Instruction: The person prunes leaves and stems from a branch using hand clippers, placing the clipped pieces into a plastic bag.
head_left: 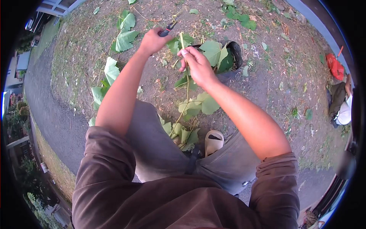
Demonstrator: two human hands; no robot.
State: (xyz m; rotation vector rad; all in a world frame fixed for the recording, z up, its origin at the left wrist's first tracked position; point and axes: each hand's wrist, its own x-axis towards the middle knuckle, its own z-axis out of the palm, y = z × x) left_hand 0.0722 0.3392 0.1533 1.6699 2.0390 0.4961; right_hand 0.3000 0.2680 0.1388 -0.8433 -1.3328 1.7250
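Note:
My left hand (153, 41) is wrapped round the handles of a pair of pruning shears (167, 30), whose tips point up and to the right. In my right hand (195, 63) is a leafy vine stem (187, 86), pinched near its upper end. The stem runs down between my knees, with broad green leaves (207, 103) along it. Just right of my right hand, a dark container (237, 57) holds or sits behind large leaves (213, 51). The shears are apart from the stem's upper end.
Cut leaves (126, 32) and a long vine lie on the ground at the left. My sandal (214, 142) shows below. At the far right, another person (345, 110) is beside a red bag (335, 66). A paved path (42, 84) runs along the left.

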